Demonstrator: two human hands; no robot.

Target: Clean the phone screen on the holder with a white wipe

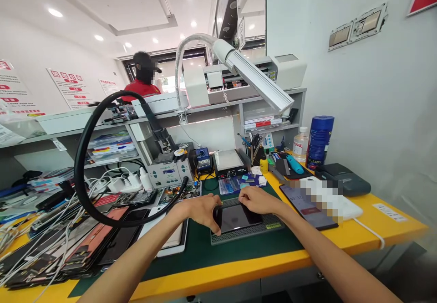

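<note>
A phone (237, 218) with a glossy black screen lies on a grey textured pad (218, 239), over a dark green work mat (201, 243). My left hand (202, 211) spans the phone's left end, thumb at the near corner and fingers at the far one. At the far edge, toward the right, my right hand (256, 199) rests with its fingers curled and pinched together. Whatever those fingertips may hold is too small or hidden to make out.
A hot-air station (170, 174) with a looping black hose (80, 157) stands behind at left. Stacked phones and parts (99, 241) crowd the left. Another phone (307, 205) lies at right, near a blue can (320, 142). A lamp (256, 77) hangs overhead. A person in red (143, 77) is beyond the shelf.
</note>
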